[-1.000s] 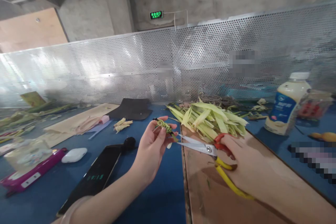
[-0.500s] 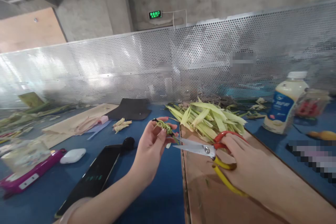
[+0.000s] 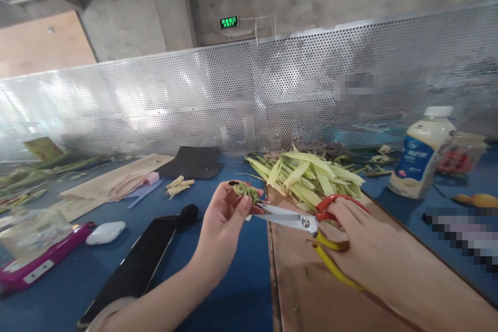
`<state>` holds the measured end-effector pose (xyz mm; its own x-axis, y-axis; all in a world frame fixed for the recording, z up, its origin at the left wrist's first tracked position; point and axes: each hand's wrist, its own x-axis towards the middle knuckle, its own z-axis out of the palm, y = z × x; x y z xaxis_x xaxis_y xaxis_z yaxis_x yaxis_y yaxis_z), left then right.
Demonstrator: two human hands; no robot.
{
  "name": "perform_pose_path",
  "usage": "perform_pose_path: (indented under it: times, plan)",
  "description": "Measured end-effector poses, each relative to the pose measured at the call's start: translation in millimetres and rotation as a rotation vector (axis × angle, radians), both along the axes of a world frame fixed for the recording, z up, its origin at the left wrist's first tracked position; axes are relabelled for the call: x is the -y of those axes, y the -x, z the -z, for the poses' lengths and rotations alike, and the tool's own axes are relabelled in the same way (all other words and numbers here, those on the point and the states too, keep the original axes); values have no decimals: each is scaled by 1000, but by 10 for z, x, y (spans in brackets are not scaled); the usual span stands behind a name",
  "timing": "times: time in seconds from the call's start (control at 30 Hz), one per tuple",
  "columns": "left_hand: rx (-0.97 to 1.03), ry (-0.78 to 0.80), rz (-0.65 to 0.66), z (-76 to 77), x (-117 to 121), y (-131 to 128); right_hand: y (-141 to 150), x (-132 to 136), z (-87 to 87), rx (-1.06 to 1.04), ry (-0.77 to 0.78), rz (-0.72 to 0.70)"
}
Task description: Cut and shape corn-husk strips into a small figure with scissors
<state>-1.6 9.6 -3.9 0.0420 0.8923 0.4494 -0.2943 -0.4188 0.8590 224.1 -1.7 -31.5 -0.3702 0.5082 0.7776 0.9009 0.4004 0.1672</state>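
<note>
Between the thumb and fingers of my left hand (image 3: 223, 218) is a small green coiled piece (image 3: 246, 193), with a spiral and a dark bit at its upper left end. What it is made of I cannot tell for sure. My right hand (image 3: 360, 236) grips scissors (image 3: 305, 222) with one red and one yellow handle. Their blades point left, slightly apart, and the tips reach the lower right side of the coiled piece by my left fingertips. Whether the blades touch it is unclear. Behind the scissors lies a heap of pale green husk strips (image 3: 307, 174).
The husk strips lie on a brown board (image 3: 295, 280) on the blue table. A milk bottle (image 3: 422, 153) and a clear box of red items (image 3: 461, 153) stand right. At left are a black phone (image 3: 134, 264), a white earphone case (image 3: 106, 232), a purple tool (image 3: 49, 264) and black sheet (image 3: 190, 162).
My left hand has turned a little, showing more of the coiled piece's spiral. The scissors have shifted slightly left, and their blades look a little closer together.
</note>
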Motion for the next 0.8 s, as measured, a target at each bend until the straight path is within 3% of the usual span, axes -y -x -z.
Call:
perform_pose_path:
  times: [0.8]
  plan:
    - [33,23,33,16,-1,-5,-34,-9,-29,50,-47,66]
